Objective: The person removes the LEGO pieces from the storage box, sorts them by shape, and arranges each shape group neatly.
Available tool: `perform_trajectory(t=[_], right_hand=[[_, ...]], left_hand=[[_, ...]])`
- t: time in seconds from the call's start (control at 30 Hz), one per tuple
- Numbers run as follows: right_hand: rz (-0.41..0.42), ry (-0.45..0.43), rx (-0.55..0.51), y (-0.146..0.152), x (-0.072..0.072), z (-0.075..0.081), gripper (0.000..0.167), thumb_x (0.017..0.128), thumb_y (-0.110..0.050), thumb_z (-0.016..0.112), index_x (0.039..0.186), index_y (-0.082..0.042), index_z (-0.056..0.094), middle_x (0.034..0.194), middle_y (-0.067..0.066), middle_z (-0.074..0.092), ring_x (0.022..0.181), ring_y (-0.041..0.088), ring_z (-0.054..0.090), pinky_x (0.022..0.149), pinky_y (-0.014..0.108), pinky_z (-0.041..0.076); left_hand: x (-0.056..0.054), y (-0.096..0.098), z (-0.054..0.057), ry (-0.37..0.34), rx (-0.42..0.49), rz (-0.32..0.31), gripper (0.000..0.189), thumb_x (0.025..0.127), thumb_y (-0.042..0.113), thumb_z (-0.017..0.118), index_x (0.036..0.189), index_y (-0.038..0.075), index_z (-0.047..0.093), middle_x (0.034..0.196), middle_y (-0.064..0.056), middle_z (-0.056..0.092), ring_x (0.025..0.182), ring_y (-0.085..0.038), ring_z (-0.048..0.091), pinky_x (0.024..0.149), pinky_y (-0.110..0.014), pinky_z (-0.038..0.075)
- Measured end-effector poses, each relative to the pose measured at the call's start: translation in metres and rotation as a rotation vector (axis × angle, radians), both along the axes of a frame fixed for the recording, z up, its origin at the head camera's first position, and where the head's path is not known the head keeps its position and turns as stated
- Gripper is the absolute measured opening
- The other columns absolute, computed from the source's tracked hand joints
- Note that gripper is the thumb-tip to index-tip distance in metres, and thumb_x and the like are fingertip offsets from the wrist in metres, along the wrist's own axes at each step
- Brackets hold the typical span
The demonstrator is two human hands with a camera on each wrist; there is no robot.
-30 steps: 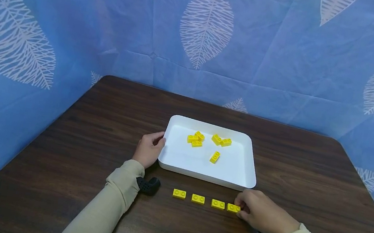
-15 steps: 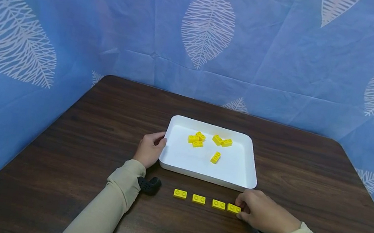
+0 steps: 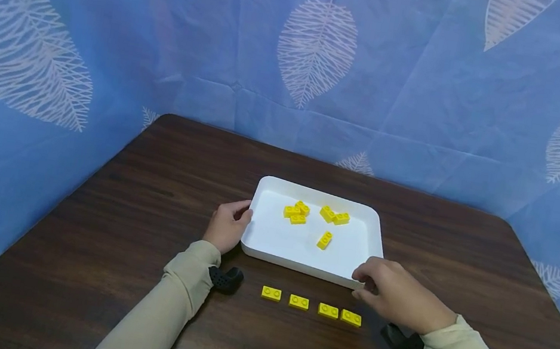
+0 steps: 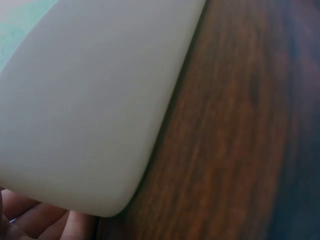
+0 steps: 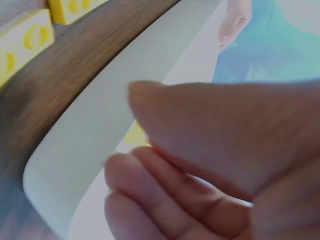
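My left hand (image 3: 227, 228) holds the left edge of a white tray (image 3: 300, 257), its thumb and index finger at the rim. In the left wrist view, fingers (image 4: 37, 220) lie against the tray's outer wall (image 4: 100, 110). My right hand (image 3: 400, 294) is over the tray's front right corner. In the right wrist view, a gap separates its thumb (image 5: 200, 112) from the curved fingers, with nothing held between them. Several yellow toy bricks lie in a row before the tray, the rightmost brick (image 3: 351, 318) close beside its neighbour (image 3: 328, 311).
Inside the tray are several more yellow bricks: a cluster (image 3: 298, 213) at left, a pair (image 3: 333, 215) at back right, and a single brick (image 3: 324, 240) nearer the front. The dark wooden table (image 3: 103, 232) ends at a blue leaf-print cloth (image 3: 211, 50).
My right hand has let go of the rightmost brick in the row and moved up and away from it, to the tray's front right corner. The left hand stays at the tray's edge.
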State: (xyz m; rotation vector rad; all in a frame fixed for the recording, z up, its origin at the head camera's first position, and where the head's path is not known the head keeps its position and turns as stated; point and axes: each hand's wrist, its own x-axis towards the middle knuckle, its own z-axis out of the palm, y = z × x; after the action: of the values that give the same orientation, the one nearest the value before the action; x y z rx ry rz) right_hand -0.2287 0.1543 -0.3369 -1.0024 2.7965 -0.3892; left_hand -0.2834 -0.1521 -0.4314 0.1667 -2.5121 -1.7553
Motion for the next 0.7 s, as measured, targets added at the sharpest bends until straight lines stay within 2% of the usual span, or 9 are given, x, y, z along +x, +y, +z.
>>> perform_trajectory(t=[0.2,0.37,0.7], right_hand=[[-0.053,0.034,-0.006,-0.013,-0.018,0.004,0.022,0.079,-0.009,0.075,0.099,-0.002,0.069,0.091,0.005,0.065,0.075,0.009,0.057,0.068,0.028,0.054],[-0.105,0.004,-0.005,-0.027,-0.038,0.003,0.024,0.08,-0.01,0.074,0.102,-0.001,0.069,0.094,0.008,0.067,0.075,0.011,0.055,0.072,0.031,0.054],[-0.067,-0.03,-0.006,-0.053,-0.077,-0.005,0.023,0.081,-0.007,0.071,0.103,0.002,0.069,0.089,0.007,0.066,0.071,0.013,0.053,0.072,0.03,0.052]], left_hand=[[0.0,0.0,-0.002,0.037,0.0,-0.01,0.037,0.097,0.017,0.051,0.132,0.004,0.054,0.129,-0.013,0.058,0.12,-0.024,0.054,0.098,-0.04,0.047],[0.001,-0.001,-0.002,0.044,0.009,-0.014,0.038,0.097,0.016,0.051,0.132,0.002,0.054,0.129,-0.014,0.058,0.12,-0.025,0.054,0.098,-0.041,0.047],[0.001,0.0,-0.002,0.055,0.011,-0.007,0.037,0.097,0.017,0.052,0.131,0.003,0.055,0.127,-0.013,0.059,0.118,-0.024,0.055,0.097,-0.04,0.048]])
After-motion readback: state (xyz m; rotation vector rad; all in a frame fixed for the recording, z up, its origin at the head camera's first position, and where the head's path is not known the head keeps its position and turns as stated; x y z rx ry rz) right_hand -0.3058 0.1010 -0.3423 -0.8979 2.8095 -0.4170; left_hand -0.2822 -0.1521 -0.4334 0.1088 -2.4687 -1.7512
